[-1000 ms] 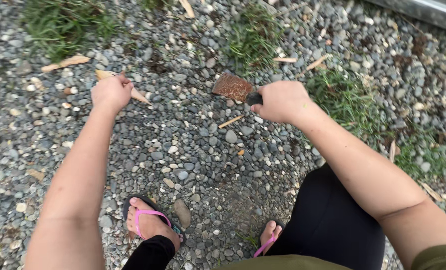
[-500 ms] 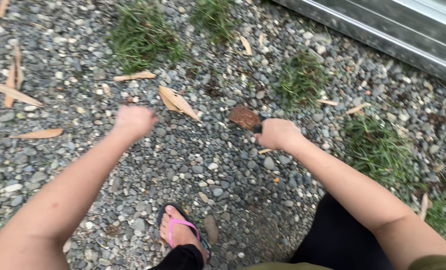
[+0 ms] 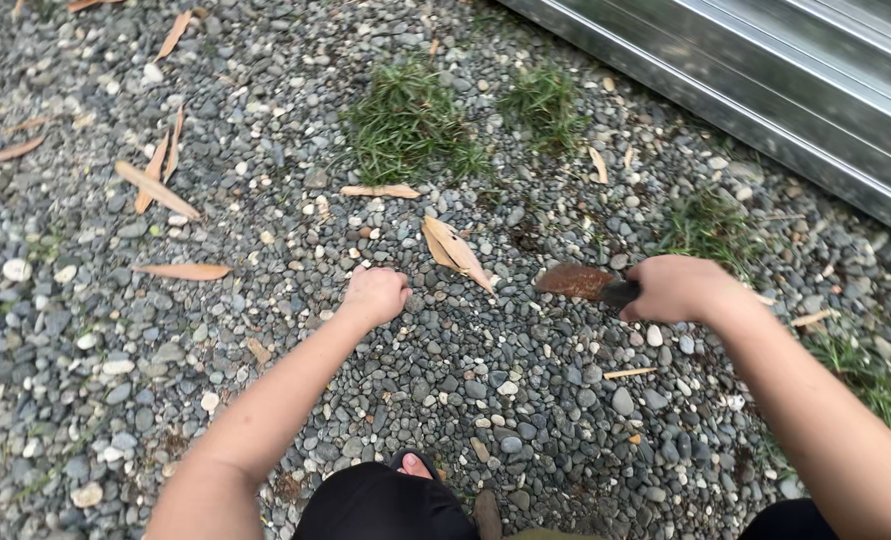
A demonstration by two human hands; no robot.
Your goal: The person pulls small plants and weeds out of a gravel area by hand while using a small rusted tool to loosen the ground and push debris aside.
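Rusty blade (image 3: 576, 280) jutted out past the right hand (image 3: 678, 289), whose fingers were wrapped tight around its dark handle, the metal lying low over the gravel (image 3: 526, 380). Left hand (image 3: 376, 295) was curled into a loose fist holding nothing, knuckles just beside a dry leaf (image 3: 454, 250). Beyond both sets of fingers grew a grass tuft (image 3: 406, 125).

Grey pebble gravel (image 3: 526, 400) covers the ground, strewn with long dry tan leaves (image 3: 156, 185), while two tufts of green grass (image 3: 406, 125) grow near a ribbed silver metal wall (image 3: 796, 90) running along the upper right.
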